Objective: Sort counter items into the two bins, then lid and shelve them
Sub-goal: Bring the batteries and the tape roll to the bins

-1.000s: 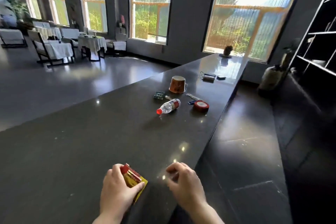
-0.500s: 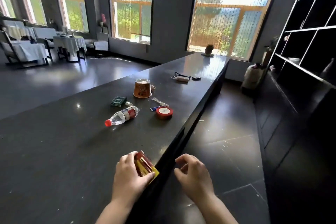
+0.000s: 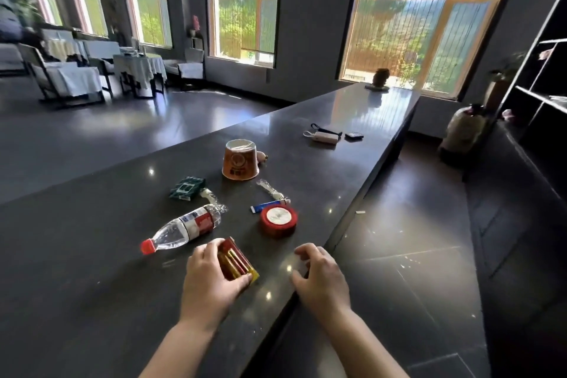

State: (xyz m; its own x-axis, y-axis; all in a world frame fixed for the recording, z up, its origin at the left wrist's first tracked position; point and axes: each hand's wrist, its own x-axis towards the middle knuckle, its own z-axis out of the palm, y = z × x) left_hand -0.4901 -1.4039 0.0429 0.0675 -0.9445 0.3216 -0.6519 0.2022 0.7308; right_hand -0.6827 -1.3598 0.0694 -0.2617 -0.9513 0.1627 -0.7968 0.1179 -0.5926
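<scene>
On the dark counter (image 3: 92, 255), just this side of the lying water bottle (image 3: 184, 228), the left hand (image 3: 211, 281) reaches in from below with its forearm angled up and rightward; fingers and thumb are curled round a red and yellow battery pack (image 3: 237, 261), which it grips at a tilt just above the surface. Beyond the bottle lie a small green box (image 3: 187, 189) and a clear wrapper (image 3: 210, 195). Right of the bottle stands a red tape roll (image 3: 278, 220), with a blue tube (image 3: 268, 205) touching its far side, and an upside-down orange cup (image 3: 241, 159) farther back. The right hand (image 3: 320, 278) hovers at the counter's right edge, right of the bottle, its fingers loosely curled and holding nothing. That edge runs diagonally away toward the window, where a white power bank (image 3: 325, 136) lies well beyond the bottle. Right of the edge the dark tiled floor (image 3: 414, 255) opens wide, bounded by shelving (image 3: 540, 86) at the far right.
</scene>
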